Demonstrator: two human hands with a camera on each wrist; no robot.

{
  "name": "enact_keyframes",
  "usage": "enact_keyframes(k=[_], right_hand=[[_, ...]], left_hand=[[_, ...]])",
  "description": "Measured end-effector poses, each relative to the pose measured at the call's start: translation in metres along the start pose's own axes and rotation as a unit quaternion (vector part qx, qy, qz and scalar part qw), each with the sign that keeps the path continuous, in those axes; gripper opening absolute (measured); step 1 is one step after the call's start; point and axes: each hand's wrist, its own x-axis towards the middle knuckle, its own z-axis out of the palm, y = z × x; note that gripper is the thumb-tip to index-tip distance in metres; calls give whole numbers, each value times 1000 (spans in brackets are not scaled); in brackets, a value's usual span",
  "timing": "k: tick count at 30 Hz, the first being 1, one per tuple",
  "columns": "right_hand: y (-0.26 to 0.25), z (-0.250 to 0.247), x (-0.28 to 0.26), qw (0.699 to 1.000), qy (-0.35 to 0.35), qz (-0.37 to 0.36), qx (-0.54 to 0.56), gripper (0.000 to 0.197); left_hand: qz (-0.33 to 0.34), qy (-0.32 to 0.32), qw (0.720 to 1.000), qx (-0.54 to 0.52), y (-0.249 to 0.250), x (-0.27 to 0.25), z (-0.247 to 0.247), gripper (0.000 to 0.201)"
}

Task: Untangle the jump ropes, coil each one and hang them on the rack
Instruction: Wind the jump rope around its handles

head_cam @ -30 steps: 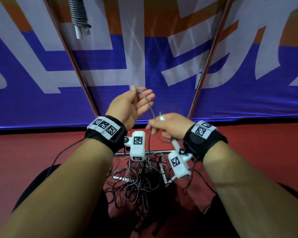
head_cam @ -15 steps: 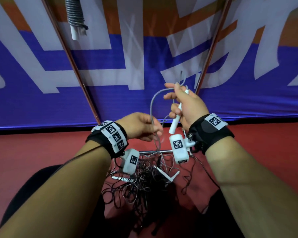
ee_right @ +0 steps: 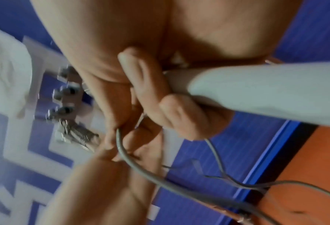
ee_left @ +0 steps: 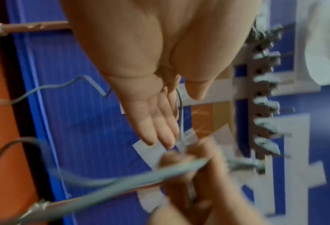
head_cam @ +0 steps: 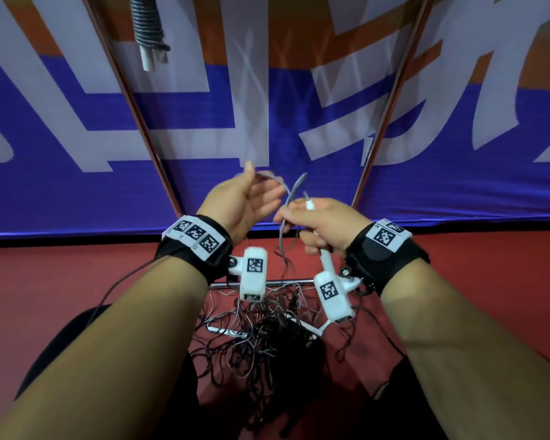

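Note:
My right hand (head_cam: 318, 220) grips a white jump-rope handle (head_cam: 325, 258) and pinches loops of its grey cord (head_cam: 288, 201) at chest height; the handle (ee_right: 256, 94) fills the right wrist view. Just to its left is my left hand (head_cam: 248, 198), fingers straight and thumb up. The cord (ee_left: 181, 115) runs through the gap between its thumb and forefinger. The cord drops to a tangled pile of dark and grey ropes (head_cam: 267, 341) on the red floor between my knees, with another white handle (head_cam: 226, 331) in it.
Two copper rack poles (head_cam: 134, 100) (head_cam: 391, 100) slant up before a blue, white and orange banner. A coiled rope (head_cam: 148, 27) hangs at the top left. A row of rack hooks (ee_left: 264, 106) shows in the left wrist view. The rack's metal base bar (head_cam: 286, 282) lies across the floor.
My right hand has come down from its raised position with the handle. My left hand has risen from low beside the cord, lifting a fresh length up to the right hand.

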Motion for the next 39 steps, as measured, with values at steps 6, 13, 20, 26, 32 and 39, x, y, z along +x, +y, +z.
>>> enact_keyframes(k=[6, 13, 20, 26, 32, 39], right_hand=[[-13, -9, 4, 977, 124, -99, 146, 21], [1, -27, 9, 972, 224, -58, 31, 24], [24, -12, 12, 989, 47, 127, -66, 35], [19, 3, 12, 1000, 7, 23, -13, 24], [-13, 4, 4, 974, 74, -102, 188, 23], [-9, -8, 8, 976, 115, -96, 159, 26]], left_hand=[[-150, -161, 962, 160, -16, -15, 10, 69], [-84, -234, 909, 334, -24, -12, -8, 8], [28, -90, 994, 58, 9, -13, 9, 9], [46, -42, 996, -67, 15, -5, 4, 16], [-36, -147, 934, 323, -22, -3, -2, 34], [-43, -161, 854, 494, -42, -5, -6, 18]])
